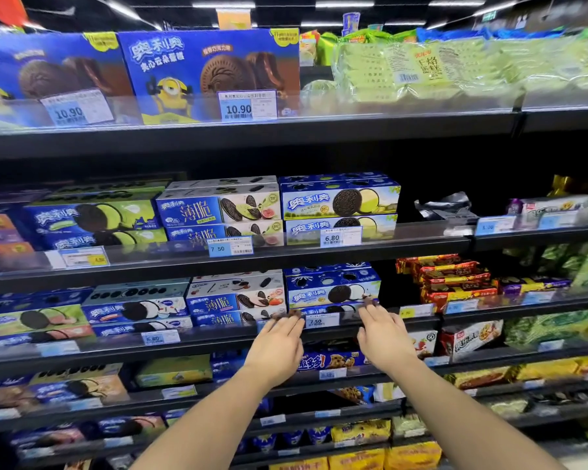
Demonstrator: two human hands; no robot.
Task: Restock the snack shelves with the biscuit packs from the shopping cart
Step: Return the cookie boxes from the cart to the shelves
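Note:
Both my hands reach to the third shelf from the top. My left hand (279, 344) and my right hand (381, 337) have straight fingers, whose tips touch the front of a stack of blue biscuit boxes (331, 290) showing a dark sandwich biscuit with white cream. A price tag reading 7.50 (321, 321) sits between the two hands on the shelf rail (218, 337). Neither hand grips anything. The shopping cart is out of view.
Blue-and-white thin biscuit boxes (235, 300) stand left of the stack, red snack packs (452, 276) to its right beyond a dark gap. Shelves above hold green-cream biscuit boxes (340, 201) and large blue cartons (207, 72). Lower shelves carry yellow packs (360, 432).

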